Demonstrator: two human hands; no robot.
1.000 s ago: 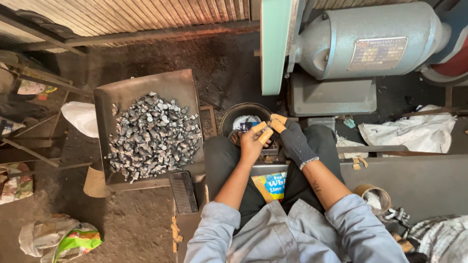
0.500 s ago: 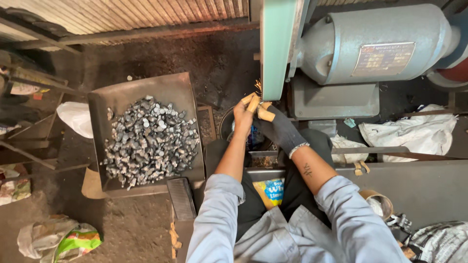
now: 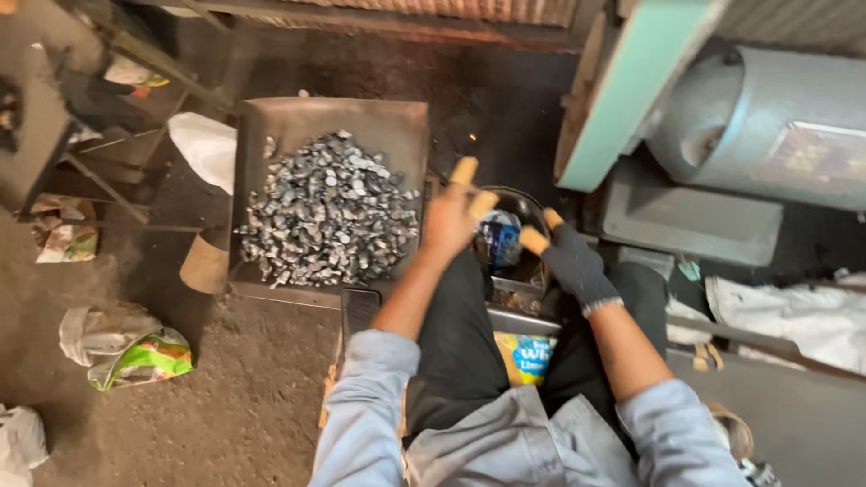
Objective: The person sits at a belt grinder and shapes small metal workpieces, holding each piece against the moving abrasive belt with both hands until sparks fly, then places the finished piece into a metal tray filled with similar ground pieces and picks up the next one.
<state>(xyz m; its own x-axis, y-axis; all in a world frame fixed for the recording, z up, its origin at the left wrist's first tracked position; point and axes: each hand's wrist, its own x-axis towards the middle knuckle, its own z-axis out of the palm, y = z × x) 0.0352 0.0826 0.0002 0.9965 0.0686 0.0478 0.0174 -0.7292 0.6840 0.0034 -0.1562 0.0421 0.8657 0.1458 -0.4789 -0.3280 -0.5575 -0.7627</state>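
Both arms are reaching forward from rolled pale-blue sleeves, forearms bare. The left hand (image 3: 448,219) is stretching out ahead, blurred, fingers spread, with tan caps showing on two fingertips (image 3: 464,170). The right hand (image 3: 570,261) is sitting a little lower, wearing a dark knit glove, its tan-capped fingertips (image 3: 534,240) pointing toward the left hand, the two hands staying apart.

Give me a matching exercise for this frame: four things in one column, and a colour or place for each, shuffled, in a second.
Things:
1. left hand
2. right hand
3. metal pieces
4. machine guard

Descriptions:
A. pale green
B. heaped in a metal tray
C. in a dark knit glove
D. bare, with tan fingertip covers

Pairs: 1-D, 2-C, 3-B, 4-A
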